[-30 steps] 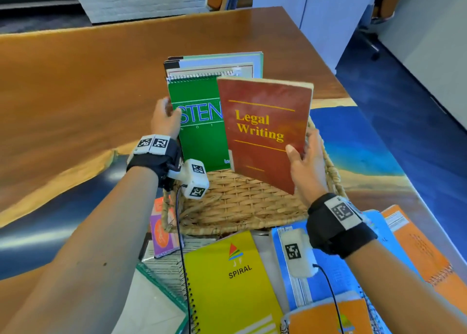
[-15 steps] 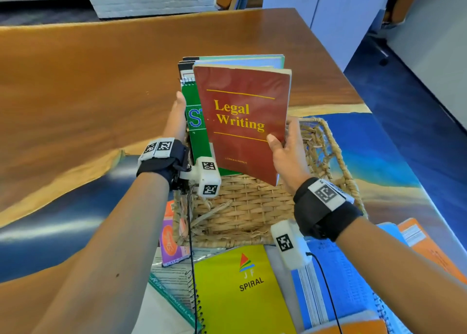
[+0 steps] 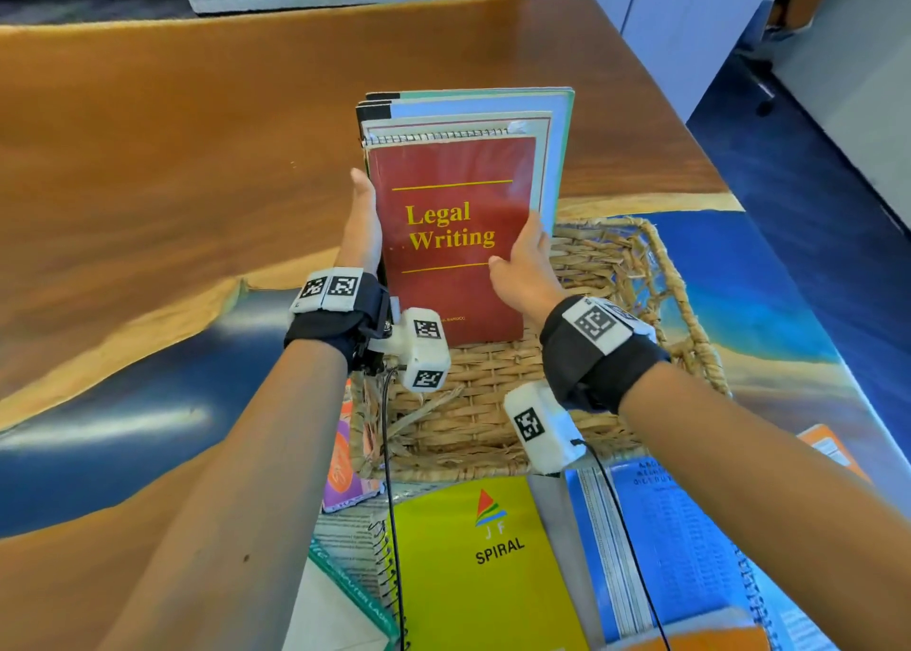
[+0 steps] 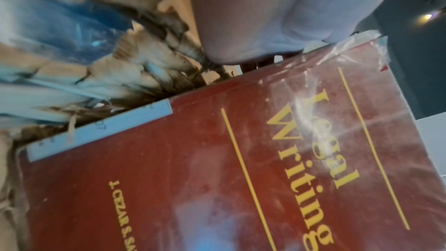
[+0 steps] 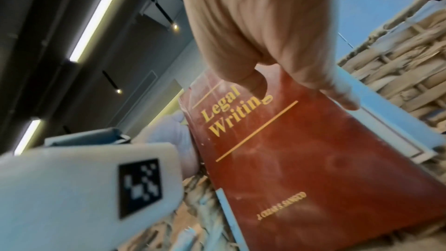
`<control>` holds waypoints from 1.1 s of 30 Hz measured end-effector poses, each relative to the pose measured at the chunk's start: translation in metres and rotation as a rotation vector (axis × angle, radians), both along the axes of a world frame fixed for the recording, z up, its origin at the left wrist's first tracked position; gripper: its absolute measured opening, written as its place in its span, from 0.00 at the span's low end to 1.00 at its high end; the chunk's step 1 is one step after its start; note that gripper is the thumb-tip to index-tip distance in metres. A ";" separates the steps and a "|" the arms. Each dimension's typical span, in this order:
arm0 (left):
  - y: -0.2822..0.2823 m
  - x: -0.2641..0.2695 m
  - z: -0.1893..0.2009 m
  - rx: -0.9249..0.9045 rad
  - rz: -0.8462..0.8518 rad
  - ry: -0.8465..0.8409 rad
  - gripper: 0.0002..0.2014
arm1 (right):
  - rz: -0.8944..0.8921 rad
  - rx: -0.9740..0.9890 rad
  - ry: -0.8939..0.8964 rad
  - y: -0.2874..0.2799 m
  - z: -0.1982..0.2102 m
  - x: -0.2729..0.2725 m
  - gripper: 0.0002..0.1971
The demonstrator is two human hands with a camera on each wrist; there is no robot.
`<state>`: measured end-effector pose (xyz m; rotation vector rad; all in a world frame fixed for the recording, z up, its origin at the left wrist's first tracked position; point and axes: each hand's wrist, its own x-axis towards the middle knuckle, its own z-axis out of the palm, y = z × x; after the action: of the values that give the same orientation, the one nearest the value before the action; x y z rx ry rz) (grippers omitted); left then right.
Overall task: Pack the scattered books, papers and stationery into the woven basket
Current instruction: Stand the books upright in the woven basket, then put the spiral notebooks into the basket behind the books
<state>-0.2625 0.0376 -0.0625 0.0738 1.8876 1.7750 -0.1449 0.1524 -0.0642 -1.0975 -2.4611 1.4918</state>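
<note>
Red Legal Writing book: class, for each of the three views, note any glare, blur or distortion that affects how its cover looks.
Head view: the Legal Writing book is sharp and evenly lit, though the table edges bow from the wide lens. Left wrist view: white glare streaks cross the title and the basket is blurred. Right wrist view: the cover looks stretched and skewed, and the right hand is soft.

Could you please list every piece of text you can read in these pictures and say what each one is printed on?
"Legal Writing": red book standing in the woven basket.
"JF SPIRAL": yellow notebook.
Author line at the red book's foot: too blurred.
Blue booklet print, purple item: too small.
</note>
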 end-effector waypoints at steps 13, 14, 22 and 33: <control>0.004 0.001 -0.001 -0.177 -0.009 0.117 0.32 | 0.128 -0.132 -0.080 0.021 0.020 0.031 0.32; 0.004 0.000 0.000 -0.190 -0.006 0.111 0.32 | 0.153 -0.133 -0.101 0.022 0.022 0.039 0.30; -0.005 0.011 0.001 -0.182 -0.014 0.095 0.33 | 0.364 -0.033 -0.363 0.016 0.015 0.123 0.16; -0.017 0.091 0.015 -0.441 -0.242 0.262 0.29 | 0.383 0.034 -0.062 0.016 -0.011 0.190 0.10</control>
<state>-0.1716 0.0206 -0.0479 0.3698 2.3037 1.2073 0.0451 0.1688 -0.0748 -0.7021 -2.8516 1.5118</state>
